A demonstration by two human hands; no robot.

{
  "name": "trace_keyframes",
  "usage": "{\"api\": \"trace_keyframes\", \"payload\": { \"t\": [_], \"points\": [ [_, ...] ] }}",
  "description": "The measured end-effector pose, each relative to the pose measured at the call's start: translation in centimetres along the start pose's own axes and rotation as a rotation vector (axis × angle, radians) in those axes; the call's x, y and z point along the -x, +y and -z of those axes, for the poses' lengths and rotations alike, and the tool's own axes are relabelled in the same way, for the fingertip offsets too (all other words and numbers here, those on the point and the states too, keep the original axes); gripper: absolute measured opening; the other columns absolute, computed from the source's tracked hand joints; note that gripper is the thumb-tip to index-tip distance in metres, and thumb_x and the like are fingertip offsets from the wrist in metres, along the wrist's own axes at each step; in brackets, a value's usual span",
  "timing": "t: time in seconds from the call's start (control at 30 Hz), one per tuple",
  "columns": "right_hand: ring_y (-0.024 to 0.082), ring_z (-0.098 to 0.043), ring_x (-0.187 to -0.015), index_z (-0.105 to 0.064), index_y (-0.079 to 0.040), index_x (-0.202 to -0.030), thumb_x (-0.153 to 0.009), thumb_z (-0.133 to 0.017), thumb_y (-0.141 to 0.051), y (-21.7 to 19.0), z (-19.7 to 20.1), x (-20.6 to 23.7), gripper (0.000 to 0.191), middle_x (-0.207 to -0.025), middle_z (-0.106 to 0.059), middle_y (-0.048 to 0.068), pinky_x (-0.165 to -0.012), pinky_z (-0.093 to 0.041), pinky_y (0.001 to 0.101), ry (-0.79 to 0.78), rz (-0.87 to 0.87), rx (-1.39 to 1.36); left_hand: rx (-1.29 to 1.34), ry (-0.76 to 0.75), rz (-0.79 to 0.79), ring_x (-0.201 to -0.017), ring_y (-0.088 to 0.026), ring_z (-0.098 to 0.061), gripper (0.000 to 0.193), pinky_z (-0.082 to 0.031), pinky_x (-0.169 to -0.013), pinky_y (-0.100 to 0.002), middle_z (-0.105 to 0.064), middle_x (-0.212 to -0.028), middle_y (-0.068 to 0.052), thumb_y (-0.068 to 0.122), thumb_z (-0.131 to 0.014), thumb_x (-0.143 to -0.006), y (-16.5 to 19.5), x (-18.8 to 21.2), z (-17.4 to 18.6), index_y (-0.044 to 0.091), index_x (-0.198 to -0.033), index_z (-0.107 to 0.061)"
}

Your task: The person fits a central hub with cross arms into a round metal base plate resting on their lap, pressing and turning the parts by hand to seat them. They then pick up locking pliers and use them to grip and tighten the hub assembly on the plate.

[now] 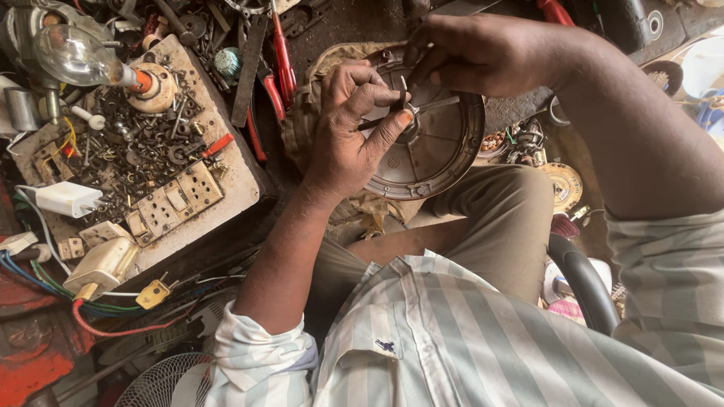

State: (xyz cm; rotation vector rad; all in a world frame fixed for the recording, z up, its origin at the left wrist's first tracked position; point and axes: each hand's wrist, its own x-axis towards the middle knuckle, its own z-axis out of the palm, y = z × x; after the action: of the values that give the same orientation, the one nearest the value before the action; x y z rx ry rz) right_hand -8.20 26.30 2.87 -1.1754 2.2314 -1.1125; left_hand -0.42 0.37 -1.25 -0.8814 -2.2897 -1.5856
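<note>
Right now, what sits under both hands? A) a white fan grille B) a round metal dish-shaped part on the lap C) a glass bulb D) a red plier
B: both the left hand and the right hand work at the centre of the round metal dish-shaped part resting on the lap, while the glass bulb lies off on the cluttered board.

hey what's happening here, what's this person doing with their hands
A seated person in a striped shirt works over a round metal disc resting on their lap. The left hand pinches a small metal part at the disc's centre, while the right hand holds a thin tool against it. Beside them a board holds loose screws, sockets and a bulb.
</note>
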Motion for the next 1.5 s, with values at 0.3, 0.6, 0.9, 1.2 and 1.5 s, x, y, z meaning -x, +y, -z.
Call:
{"api": "trace_keyframes", "payload": {
  "t": [0.3,0.6,0.9,1.2,1.5],
  "points": [
    [0.03,-0.07,-0.1,-0.066,-0.005,-0.13,-0.093,-0.074,-0.005,-0.4,-4.1,4.1,0.038,-0.108,-0.073,0.013,-0.087,-0.056,0.0386,0.434,-0.092,0.326,-0.034,-0.021,0.002,-0.13,-0.026,-0.052,0.02,-0.045,-0.117,-0.045,-0.056,-0.118,-0.004,0.026,-0.079,-0.101,0.1,-0.1,-0.2,0.013,-0.115,-0.07],
    [0.032,-0.055,-0.126,-0.073,-0.011,-0.124,-0.09,-0.084,-0.039,-6.4,-13.2,6.5,0.046,-0.132,-0.07,0.006,-0.114,-0.034,0.0514,0.697,-0.34,0.576,0.032,-0.012,0.026,-0.114,-0.021,-0.06,0.019,-0.052,-0.103,-0.036,-0.06,-0.117,-0.003,0.018,-0.079,-0.104,0.4,0.8,-0.2,0.009,-0.114,-0.066],
    [0.038,-0.054,-0.117,-0.077,-0.008,-0.1,-0.068,-0.086,-0.049,-9.2,-14.6,0.5,0.052,-0.114,-0.069,0.013,-0.097,-0.036,0.0538,0.626,-0.647,0.642,0.062,0.031,-0.021,-0.119,-0.024,-0.058,0.018,-0.052,-0.105,-0.037,-0.059,-0.118,-0.005,0.019,-0.077,-0.102,0.8,1.8,0.3,0.009,-0.113,-0.067],
    [0.034,-0.058,-0.119,-0.074,-0.006,-0.106,-0.075,-0.083,-0.036,-6.9,-16.9,-0.4,0.043,-0.114,-0.069,0.013,-0.106,-0.037,0.0531,0.78,-0.494,0.694,0.025,0.064,-0.055,-0.113,-0.025,-0.059,0.023,-0.051,-0.1,-0.039,-0.06,-0.114,-0.006,0.021,-0.08,-0.098,0.0,2.3,1.3,0.009,-0.113,-0.068],
    [0.035,-0.058,-0.121,-0.073,-0.009,-0.112,-0.076,-0.083,-0.035,-6.1,-16.5,-0.4,0.045,-0.117,-0.07,0.013,-0.106,-0.035,0.0541,0.715,-0.542,0.6,0.038,0.071,-0.075,-0.114,-0.026,-0.058,0.023,-0.051,-0.102,-0.039,-0.059,-0.112,-0.005,0.02,-0.08,-0.098,-0.3,2.2,1.3,0.009,-0.114,-0.068]
  ]
}}
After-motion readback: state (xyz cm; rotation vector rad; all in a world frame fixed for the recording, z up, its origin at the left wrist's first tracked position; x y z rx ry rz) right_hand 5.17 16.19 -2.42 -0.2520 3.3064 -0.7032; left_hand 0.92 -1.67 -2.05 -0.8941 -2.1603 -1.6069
